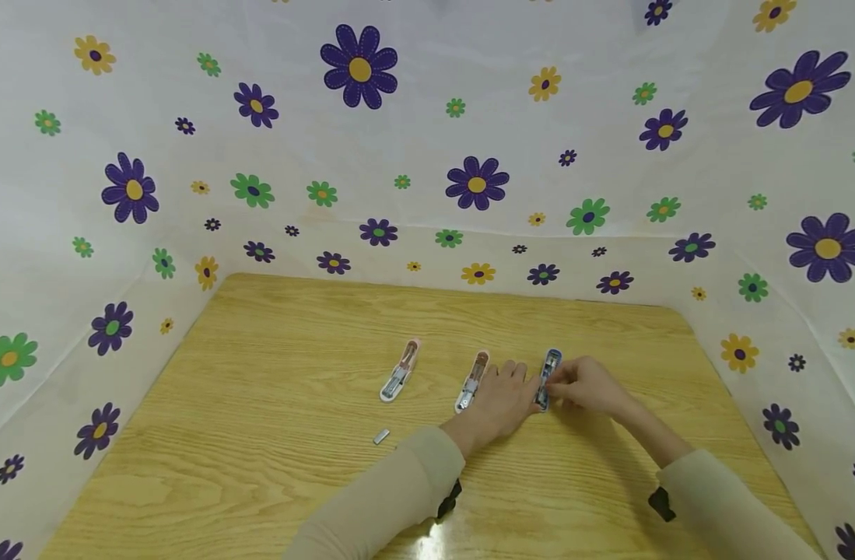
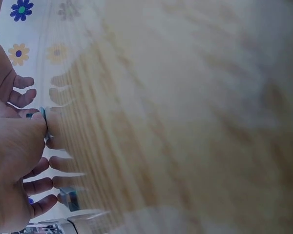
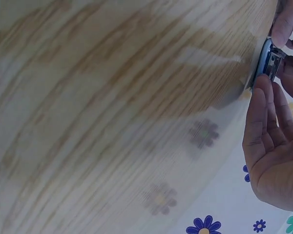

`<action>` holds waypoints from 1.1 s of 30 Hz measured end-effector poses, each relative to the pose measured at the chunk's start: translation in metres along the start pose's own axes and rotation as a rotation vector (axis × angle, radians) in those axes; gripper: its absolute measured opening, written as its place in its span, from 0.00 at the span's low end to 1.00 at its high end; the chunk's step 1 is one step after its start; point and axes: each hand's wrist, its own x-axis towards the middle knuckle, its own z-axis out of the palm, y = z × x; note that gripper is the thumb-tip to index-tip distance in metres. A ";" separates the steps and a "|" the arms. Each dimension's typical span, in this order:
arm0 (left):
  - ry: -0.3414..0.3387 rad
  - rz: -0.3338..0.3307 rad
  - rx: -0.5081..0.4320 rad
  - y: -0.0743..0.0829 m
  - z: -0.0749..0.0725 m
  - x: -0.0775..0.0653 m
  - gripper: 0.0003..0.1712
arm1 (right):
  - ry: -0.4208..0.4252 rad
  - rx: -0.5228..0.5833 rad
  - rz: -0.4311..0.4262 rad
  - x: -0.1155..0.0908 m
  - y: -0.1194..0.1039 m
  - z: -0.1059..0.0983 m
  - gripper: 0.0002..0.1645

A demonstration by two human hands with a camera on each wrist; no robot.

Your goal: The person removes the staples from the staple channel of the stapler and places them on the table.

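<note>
A blue stapler (image 1: 552, 362) lies on the table with its metal inside facing up. My left hand (image 1: 500, 404) holds its near end, the thumb (image 3: 285, 28) on the metal and other fingers loosely spread toward the left. From the right, my right hand (image 1: 588, 386) pinches at the middle of the same stapler; its fingertips (image 3: 263, 84) overlap the blue side in the right wrist view. I cannot tell whether a small piece is between them. Close left of my left hand is a pale pink and white stapler (image 1: 473, 377), partly covered by that hand.
Another pink and white stapler (image 1: 401, 372) lies farther left, its inside showing. Nearer me is a short silver strip of staples (image 1: 381, 436). The wooden table (image 1: 273, 373) is bounded by a flower-patterned cloth (image 1: 413, 140) at the back and sides.
</note>
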 end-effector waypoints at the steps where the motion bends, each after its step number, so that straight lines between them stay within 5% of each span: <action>1: 0.003 0.001 0.000 0.000 0.000 0.000 0.30 | -0.002 -0.001 0.001 0.000 0.000 0.001 0.11; 21: -0.006 0.007 -0.001 0.001 -0.002 -0.002 0.28 | -0.054 0.069 0.050 0.001 -0.001 -0.001 0.11; 33: 0.001 0.004 -0.009 0.001 -0.002 -0.001 0.26 | -0.135 0.175 0.088 -0.025 -0.002 -0.015 0.16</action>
